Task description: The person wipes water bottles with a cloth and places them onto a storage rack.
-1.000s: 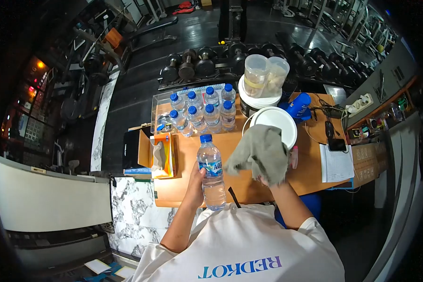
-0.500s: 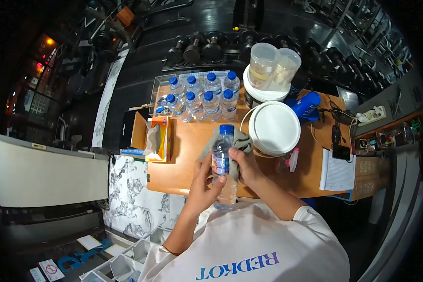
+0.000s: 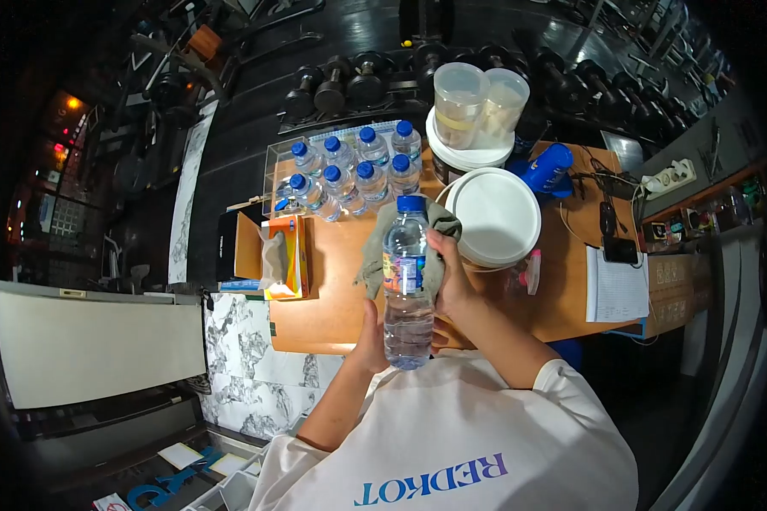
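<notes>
A clear water bottle (image 3: 407,319) with a blue cap and a colourful label stands upright in front of my chest. My left hand (image 3: 371,342) cups its lower part from the left, thumb raised, with fingertips showing behind it on the right. A grey-green cloth (image 3: 375,255) is draped behind the bottle's upper half. At the right side, my right hand (image 3: 453,277) grips the cloth against the bottle, its thumb near the label. Most of the left fingers are hidden behind the bottle.
Several capped water bottles (image 3: 369,180) stand in rows at the back left of the wooden table (image 3: 337,319). Beside them are a tissue box (image 3: 294,255), a white-lidded bucket (image 3: 494,217), a blue shaker (image 3: 550,169) and a notebook (image 3: 615,289).
My left hand has slid down the bottle, and its thumb no longer lies across the front. The label has turned to face me more. The view has shifted slightly.
</notes>
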`<state>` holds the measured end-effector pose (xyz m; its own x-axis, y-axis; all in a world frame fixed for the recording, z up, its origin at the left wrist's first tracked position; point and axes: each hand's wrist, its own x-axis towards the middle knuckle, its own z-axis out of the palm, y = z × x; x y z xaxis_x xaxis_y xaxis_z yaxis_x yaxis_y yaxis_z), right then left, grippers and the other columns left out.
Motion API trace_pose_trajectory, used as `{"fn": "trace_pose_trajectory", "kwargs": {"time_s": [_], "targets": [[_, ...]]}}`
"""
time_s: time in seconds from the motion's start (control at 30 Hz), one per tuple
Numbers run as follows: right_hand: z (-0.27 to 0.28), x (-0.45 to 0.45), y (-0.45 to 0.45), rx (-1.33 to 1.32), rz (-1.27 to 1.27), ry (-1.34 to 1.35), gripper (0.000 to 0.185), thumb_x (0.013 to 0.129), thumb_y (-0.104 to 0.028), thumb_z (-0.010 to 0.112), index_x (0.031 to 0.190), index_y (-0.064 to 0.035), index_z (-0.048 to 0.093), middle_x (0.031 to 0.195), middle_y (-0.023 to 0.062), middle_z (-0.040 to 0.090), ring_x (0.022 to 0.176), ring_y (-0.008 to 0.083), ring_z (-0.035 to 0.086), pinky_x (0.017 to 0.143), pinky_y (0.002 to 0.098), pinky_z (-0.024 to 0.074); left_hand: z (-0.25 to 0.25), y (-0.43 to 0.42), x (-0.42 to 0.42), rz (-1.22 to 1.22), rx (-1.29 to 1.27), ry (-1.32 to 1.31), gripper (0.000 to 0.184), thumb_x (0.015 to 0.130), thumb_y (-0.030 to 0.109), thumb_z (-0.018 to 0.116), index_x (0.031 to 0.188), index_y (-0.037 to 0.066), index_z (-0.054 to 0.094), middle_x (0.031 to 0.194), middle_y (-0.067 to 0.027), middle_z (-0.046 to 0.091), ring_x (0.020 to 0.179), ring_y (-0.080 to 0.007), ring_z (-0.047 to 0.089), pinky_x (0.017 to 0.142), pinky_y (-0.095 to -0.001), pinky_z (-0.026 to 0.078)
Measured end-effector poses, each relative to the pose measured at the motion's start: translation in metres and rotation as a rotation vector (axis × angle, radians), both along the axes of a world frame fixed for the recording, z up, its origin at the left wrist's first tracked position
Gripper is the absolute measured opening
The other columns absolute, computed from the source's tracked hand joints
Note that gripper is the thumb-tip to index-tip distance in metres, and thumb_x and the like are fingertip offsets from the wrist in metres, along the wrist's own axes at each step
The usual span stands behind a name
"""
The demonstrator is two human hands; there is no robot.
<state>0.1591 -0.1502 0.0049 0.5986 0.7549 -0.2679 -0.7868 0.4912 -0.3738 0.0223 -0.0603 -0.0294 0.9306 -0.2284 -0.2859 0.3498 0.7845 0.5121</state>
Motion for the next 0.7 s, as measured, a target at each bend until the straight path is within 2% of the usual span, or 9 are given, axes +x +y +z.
{"fn": "trace_pose_trajectory", "kwargs": {"time_s": [0.07,0.13,0.2,0.23,0.3,0.4,0.53,0.6,0.7], "targets": [[-0.005,0.0,0.004,-0.025,-0.02,-0.149,0.039,0.086,-0.033,0.056,0.112,-0.0043,0.049,0.093,0.0094,0.06,0.076,0.0177,0.063,0.067,0.0327,0.0559,-0.016,0.006,0.002,-0.036,-0.04,0.041,0.103,0.073,0.087,0.023,0.127,0.001,0.044,0.112,-0.0195,0.059,0.091,-0.034,0.064,0.078,-0.0444,0.053],[-0.006,0.001,0.003,-0.073,-0.016,-0.271,0.045,0.088,-0.036,0.052,0.12,-0.0047,0.048,0.104,0.0092,0.06,0.092,0.0177,0.061,0.078,0.0321,0.0521,-0.016,0.007,0.0,0.059,0.263,0.142,0.101,0.074,0.086,0.024,0.125,0.001,0.045,0.112,-0.0184,0.059,0.088,-0.0325,0.064,0.075,-0.0429,0.053],[-0.008,-0.001,0.006,-0.411,-0.114,-0.639,0.041,0.088,-0.027,0.056,0.121,-0.0041,0.047,0.105,0.0059,0.059,0.094,0.0132,0.058,0.078,0.0293,0.0505,-0.007,0.011,0.003,0.142,0.332,0.119,0.087,0.082,0.076,0.036,0.124,0.001,0.044,0.11,-0.0143,0.058,0.086,-0.0274,0.064,0.074,-0.0402,0.053],[-0.008,-0.012,0.012,-0.374,-0.287,-0.699,0.04,0.088,-0.022,0.058,0.122,-0.0042,0.047,0.107,0.0034,0.057,0.097,0.01,0.055,0.079,0.0285,0.0495,-0.003,0.014,0.007,0.265,0.596,0.066,0.077,0.084,0.067,0.045,0.123,0.001,0.045,0.107,-0.0137,0.059,0.09,-0.0235,0.062,0.077,-0.0365,0.051],[-0.008,-0.026,0.011,-0.367,-0.243,-0.661,0.039,0.088,-0.022,0.058,0.122,-0.0044,0.047,0.108,0.0033,0.057,0.098,0.0097,0.055,0.079,0.0284,0.0494,-0.001,0.02,0.007,0.372,0.885,0.011,0.064,0.086,0.051,0.06,0.123,0.001,0.043,0.105,-0.0119,0.058,0.097,-0.0168,0.057,0.082,-0.0311,0.047],[-0.009,-0.024,0.011,-0.307,-0.16,-0.535,0.039,0.088,-0.022,0.059,0.12,-0.0043,0.048,0.108,0.0044,0.058,0.097,0.0114,0.056,0.078,0.0294,0.0502,0.015,0.018,0.0,0.338,1.114,-0.054,0.068,0.084,0.052,0.061,0.125,0.001,0.041,0.11,-0.0122,0.057,0.099,-0.0175,0.056,0.083,-0.0319,0.047],[-0.009,-0.016,0.011,-0.163,-0.052,-0.301,0.043,0.085,-0.028,0.059,0.118,-0.0027,0.05,0.104,0.0091,0.061,0.09,0.0185,0.062,0.077,0.0332,0.0532,-0.017,0.021,-0.009,0.44,0.84,-0.175,0.078,0.079,0.056,0.065,0.129,0.002,0.039,0.114,-0.0143,0.057,0.102,-0.0207,0.058,0.085,-0.0335,0.048],[-0.012,-0.014,0.012,-0.082,-0.028,-0.223,0.047,0.084,-0.033,0.059,0.119,-0.0025,0.049,0.104,0.01,0.061,0.089,0.0188,0.063,0.076,0.0332,0.0539,-0.02,0.024,-0.011,0.205,0.362,-0.083,0.09,0.075,0.063,0.064,0.132,0.0,0.035,0.118,-0.0165,0.055,0.098,-0.0261,0.062,0.083,-0.0391,0.053],[0.002,-0.009,0.006,-0.09,0.012,-0.348,0.053,0.084,-0.035,0.058,0.124,-0.003,0.046,0.11,0.0108,0.059,0.096,0.0189,0.061,0.081,0.0335,0.0525,-0.006,0.022,-0.001,-0.04,0.226,-0.172,0.094,0.071,0.065,0.067,0.132,0.001,0.034,0.118,-0.0176,0.055,0.098,-0.0276,0.063,0.084,-0.0416,0.054]]}}
